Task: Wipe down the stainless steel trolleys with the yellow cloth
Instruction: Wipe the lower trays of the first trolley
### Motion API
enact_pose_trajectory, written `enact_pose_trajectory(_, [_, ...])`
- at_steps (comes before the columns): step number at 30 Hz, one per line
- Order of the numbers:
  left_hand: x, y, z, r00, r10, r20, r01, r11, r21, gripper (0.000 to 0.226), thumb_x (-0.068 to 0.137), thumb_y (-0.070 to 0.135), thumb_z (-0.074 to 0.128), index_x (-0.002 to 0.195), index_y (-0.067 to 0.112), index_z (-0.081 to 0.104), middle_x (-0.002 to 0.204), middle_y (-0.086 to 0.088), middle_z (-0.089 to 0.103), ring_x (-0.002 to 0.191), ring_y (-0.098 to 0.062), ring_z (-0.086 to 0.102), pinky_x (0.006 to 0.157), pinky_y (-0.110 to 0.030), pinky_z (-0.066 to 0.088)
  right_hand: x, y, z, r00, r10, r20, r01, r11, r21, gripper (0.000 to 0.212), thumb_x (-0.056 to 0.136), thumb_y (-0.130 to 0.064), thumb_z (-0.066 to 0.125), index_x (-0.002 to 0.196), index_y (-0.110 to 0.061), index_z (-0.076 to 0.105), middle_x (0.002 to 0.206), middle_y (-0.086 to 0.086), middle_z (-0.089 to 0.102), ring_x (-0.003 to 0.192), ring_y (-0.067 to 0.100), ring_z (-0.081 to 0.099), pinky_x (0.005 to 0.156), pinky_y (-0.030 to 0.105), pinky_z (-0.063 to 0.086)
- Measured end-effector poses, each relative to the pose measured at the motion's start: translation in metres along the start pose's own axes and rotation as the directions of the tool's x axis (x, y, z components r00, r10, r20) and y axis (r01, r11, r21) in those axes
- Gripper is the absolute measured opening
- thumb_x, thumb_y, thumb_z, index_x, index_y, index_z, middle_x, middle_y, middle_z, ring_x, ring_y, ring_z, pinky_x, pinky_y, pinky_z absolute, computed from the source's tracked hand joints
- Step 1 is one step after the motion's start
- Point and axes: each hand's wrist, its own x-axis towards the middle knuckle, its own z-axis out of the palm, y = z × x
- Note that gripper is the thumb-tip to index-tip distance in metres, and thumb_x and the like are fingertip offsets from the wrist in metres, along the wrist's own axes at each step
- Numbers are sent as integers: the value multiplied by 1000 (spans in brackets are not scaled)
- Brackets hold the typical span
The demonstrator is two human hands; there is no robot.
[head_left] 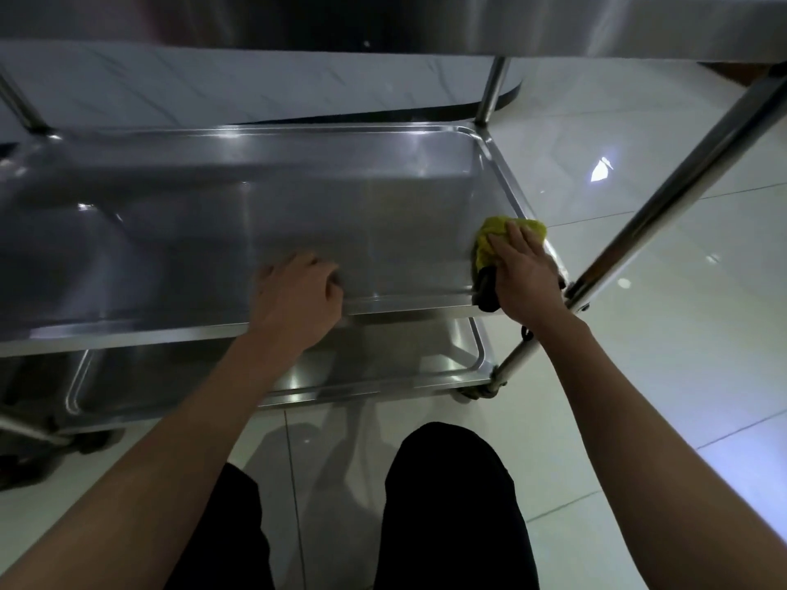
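A stainless steel trolley fills the view, and its middle shelf (255, 206) lies in front of me. My right hand (526, 274) presses a crumpled yellow cloth (489, 238) flat against the shelf's near right corner, fingers straight on top of the cloth. A dark part of the cloth hangs over the front rim. My left hand (300, 291) grips the shelf's front rim near the middle, fingers curled over the edge. The lower shelf (383, 364) shows beneath.
The trolley's top shelf (468, 23) hangs overhead. A slanted steel leg (664, 206) runs down the right side to a caster (481, 391). Glossy white floor tiles lie to the right and below. My knees in black trousers (447, 504) are at the bottom.
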Motion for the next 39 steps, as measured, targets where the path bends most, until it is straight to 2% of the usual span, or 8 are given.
enact_pose_trajectory(6, [-6,-55,-13,995,-92,-41,94,993,64,27,92,25,50,111,18,68,118,-7,62,108,-29,54,94,-46,42,24,-45,17,1000,-23,1,23,1000,17,51,96,-10,46,145,-21,49,163,7,25,152,27,15,115,51,28])
enact_pose_trajectory(10, [-12,-85,-19,979,-177,-98,183,981,63,25,89,23,52,102,16,72,111,-9,65,104,-33,56,90,-46,47,47,-100,39,993,-95,74,96,995,-6,51,99,-16,42,149,-26,41,166,1,16,153,24,7,118,54,21])
enact_pose_trajectory(15, [-16,-99,-18,984,-145,-104,147,989,6,33,84,23,49,100,21,77,101,-3,70,94,-30,62,80,-40,50,73,-180,71,965,-197,175,190,980,58,54,100,-21,36,152,-35,33,167,-8,1,153,17,-5,120,52,9])
enact_pose_trajectory(19, [-21,-112,-14,988,-121,-99,117,992,-45,33,85,18,56,110,23,77,112,0,71,103,-27,63,85,-39,51,80,-241,89,917,-349,194,330,936,124,53,100,-22,39,151,-35,35,167,-7,2,153,17,-4,120,47,6])
enact_pose_trajectory(23, [-31,-116,-9,987,-89,-136,80,995,-66,43,79,23,45,105,18,79,109,-2,72,100,-29,63,79,-36,50,79,-285,97,860,-475,186,440,876,198,50,101,-21,39,150,-32,39,167,-6,6,154,18,-1,120,45,6])
enact_pose_trajectory(29, [-30,-116,-10,987,-98,-125,90,994,-65,44,81,25,41,105,18,77,110,-1,69,98,-27,62,77,-33,44,79,-283,92,837,-505,211,469,861,198,52,103,-18,36,154,-32,30,167,-6,1,153,16,-4,121,44,6])
enact_pose_trajectory(33, [-30,-109,-10,985,-129,-114,120,990,-78,36,88,18,50,114,21,75,117,1,68,104,-25,61,86,-36,45,76,-260,90,870,-461,174,425,881,205,52,103,-19,36,154,-31,30,167,-7,3,154,17,-2,122,45,6])
enact_pose_trajectory(39, [-14,-77,-10,980,-171,-99,174,985,15,28,90,31,46,104,22,69,109,-1,66,106,-24,55,92,-42,40,81,-188,75,921,-362,144,340,927,160,50,104,-20,36,153,-31,33,167,-6,8,154,17,3,122,46,14])
